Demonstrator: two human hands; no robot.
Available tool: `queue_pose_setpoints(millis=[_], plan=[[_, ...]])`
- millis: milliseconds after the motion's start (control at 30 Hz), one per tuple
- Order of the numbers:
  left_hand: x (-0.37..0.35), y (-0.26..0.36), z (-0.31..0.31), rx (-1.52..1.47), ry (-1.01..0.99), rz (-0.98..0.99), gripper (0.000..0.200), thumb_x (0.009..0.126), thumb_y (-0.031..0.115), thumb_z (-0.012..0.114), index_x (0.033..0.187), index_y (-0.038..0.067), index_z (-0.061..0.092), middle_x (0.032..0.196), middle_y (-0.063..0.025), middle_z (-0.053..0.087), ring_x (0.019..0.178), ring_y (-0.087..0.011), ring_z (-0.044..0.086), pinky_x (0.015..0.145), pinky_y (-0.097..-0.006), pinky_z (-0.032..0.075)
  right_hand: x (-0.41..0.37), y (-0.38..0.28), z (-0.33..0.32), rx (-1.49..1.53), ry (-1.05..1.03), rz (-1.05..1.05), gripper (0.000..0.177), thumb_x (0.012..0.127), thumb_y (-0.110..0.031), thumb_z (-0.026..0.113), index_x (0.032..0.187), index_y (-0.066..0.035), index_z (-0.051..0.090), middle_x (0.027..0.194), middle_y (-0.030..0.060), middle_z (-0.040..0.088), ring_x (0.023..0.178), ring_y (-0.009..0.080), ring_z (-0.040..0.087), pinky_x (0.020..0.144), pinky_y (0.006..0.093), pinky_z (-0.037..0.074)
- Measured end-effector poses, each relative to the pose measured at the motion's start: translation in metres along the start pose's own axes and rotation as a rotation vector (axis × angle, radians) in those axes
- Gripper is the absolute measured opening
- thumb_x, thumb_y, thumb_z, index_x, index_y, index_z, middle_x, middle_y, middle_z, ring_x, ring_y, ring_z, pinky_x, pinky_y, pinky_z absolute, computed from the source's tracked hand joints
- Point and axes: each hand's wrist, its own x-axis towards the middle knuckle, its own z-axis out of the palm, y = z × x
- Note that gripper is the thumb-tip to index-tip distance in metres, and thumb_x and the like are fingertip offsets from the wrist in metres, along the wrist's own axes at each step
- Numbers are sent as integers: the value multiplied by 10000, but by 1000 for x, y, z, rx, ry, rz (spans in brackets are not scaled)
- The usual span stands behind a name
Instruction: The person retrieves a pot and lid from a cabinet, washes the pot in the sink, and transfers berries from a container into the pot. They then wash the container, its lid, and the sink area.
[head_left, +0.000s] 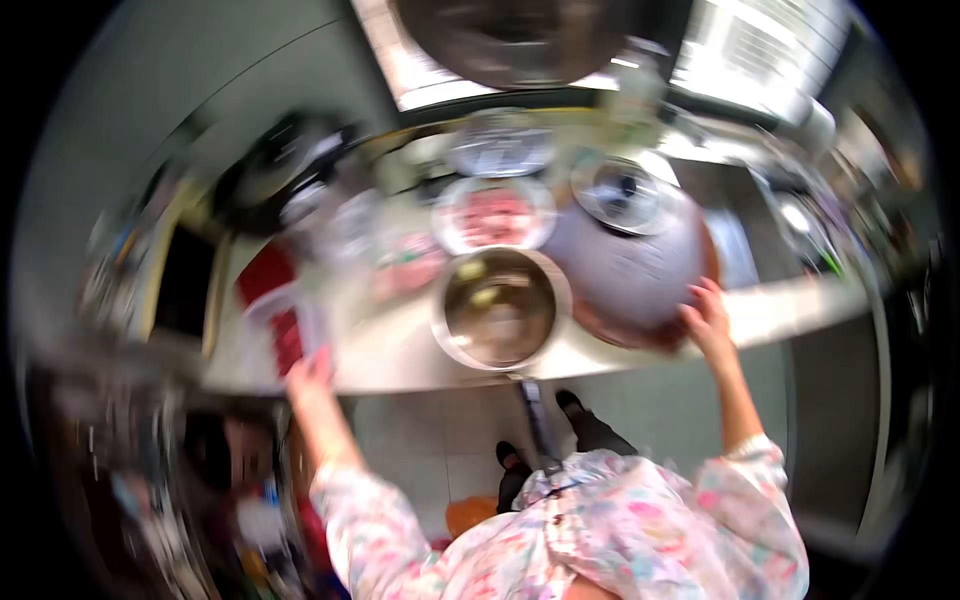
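My left hand (312, 372) is closed on the near edge of a white plastic container (318, 312), which has dark red meat (287, 340) in it. At the right, the fingers of my right hand (708, 318) are apart at the edge of a large round board (630, 275); blur hides how firmly they touch. A clear lid with a dark knob (628, 186) lies on the board. Between my hands stands a steel saucepan (500, 310) with pale yellowish pieces inside, its handle toward me. Behind it is a white plate (445, 225) of pink meat pieces (495, 215).
A blurred pink packet (408, 262) lies left of the saucepan, and a red item (265, 270) beyond the container. A covered dish (502, 145) stands at the back. The sink (735, 235) is right of the board. The counter edge (420, 380) runs before me.
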Motion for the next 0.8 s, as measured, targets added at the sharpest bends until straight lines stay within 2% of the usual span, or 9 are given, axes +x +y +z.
queue_pose_setpoints(millis=[33, 67, 100, 167, 300, 333, 467, 567, 800], plan=[[34, -3, -22, -132, 42, -59, 333, 826, 37, 435, 1085, -172, 450, 1102, -262, 506, 1047, -390, 509, 891, -451, 495, -25, -18, -11, 288, -14, 241, 348, 754, -153, 647, 1074, -32, 581, 1295, 182, 436, 1162, 303, 463, 963, 367, 379], [14, 12, -23, -317, 99, -149, 339, 822, 3, 377, 1074, -217, 424, 1109, -293, 492, 1078, -411, 485, 925, -464, 480, -46, -4, -14, 143, 25, 233, 346, 752, -178, 650, 1066, -47, 588, 1293, 181, 440, 1152, 313, 470, 958, 373, 385], [61, 2, -74, -326, -116, -159, 390, 796, -26, 337, 1114, -253, 344, 1126, -333, 458, 1092, -446, 465, 921, -475, 485, -65, 12, -16, 16, 52, 220, 344, 750, -202, 654, 1058, -61, 595, 1291, 179, 444, 1142, 322, 477, 953, 378, 391], [25, 20, -80, -401, -48, -251, 478, 733, -62, 375, 1153, -257, 260, 1142, -355, 423, 1054, -490, 468, 873, -472, 518, -95, 1, -35, 34, 73, 364, 345, 750, -246, 649, 1051, -84, 604, 1280, 175, 457, 1141, 335, 473, 944, 391, 398], [-65, 56, -47, 47, -186, 72, 708, 640, -108, 443, 1316, -53, 241, 1162, -292, 437, 969, -454, 531, 816, -476, 543, -130, 26, -58, 85, 88, 440, 344, 757, -267, 637, 1052, -92, 607, 1267, 167, 473, 1131, 320, 481, 911, 379, 413], [-75, 66, -40, 129, -195, 97, 785, 642, -105, 440, 1373, 96, 236, 1173, -233, 456, 960, -394, 554, 798, -463, 551, -135, 37, -59, 41, 121, 409, 336, 757, -264, 642, 1042, -89, 612, 1252, 159, 489, 1053, 301, 532, 854, 366, 446], [-255, 70, 77, 389, -418, 268, 782, 674, -77, 426, 1400, 157, 254, 1273, -211, 429, 912, -274, 598, 705, -397, 565, -128, 59, -78, 168, 103, 324, 332, 751, -264, 655, 1019, -72, 621, 1205, 128, 531, 858, 238, 604, 733, 325, 491], [-336, 31, 146, 502, -709, 249, 794, 672, -67, 432, 1415, 124, 227, 1364, -245, 342, 875, -248, 621, 691, -332, 552, -112, 53, -103, 389, 25, 182, 402, 775, -322, 659, 1087, -77, 598, 1180, 133, 547, 859, 203, 608, 741, 296, 488], [-463, -165, 286, 643, -1141, -175, 790, 649, -92, 388, 1404, 69, 219, 1362, -224, 322, 1052, -269, 554, 679, -314, 566, -83, 60, -176, 1387, -283, 120, 1011, 708, -582, 651, 1420, -85, 132, 1385, 156, 305, 1227, 228, 381, 906, 307, 421]])
